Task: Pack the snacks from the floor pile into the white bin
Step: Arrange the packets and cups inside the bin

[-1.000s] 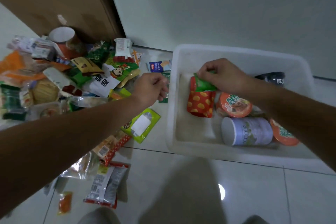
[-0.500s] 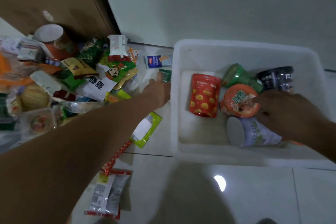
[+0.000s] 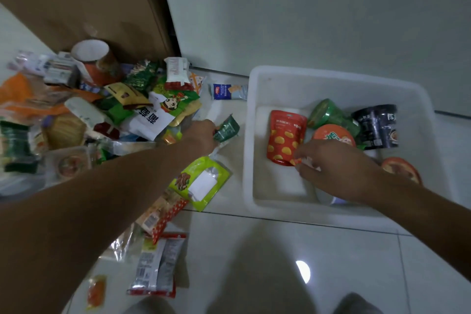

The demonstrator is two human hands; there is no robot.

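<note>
Glossy pale floor tiles (image 3: 280,250) with dark grout lines meet a light wall and a brown door. The snack pile (image 3: 102,109) spreads across the floor at left, and the white bin (image 3: 254,135) stands just beside it at right. A white packet (image 3: 153,120) in the pile bears large dark Chinese characters; other print is too small to read. The left hand (image 3: 201,135), arm stretched forward, grips a dark green packet (image 3: 226,129) between pile and bin. The right hand (image 3: 328,163) reaches into the bin, its fingertips pinching the lower corner of a red pouch (image 3: 285,135) lying flat there.
</note>
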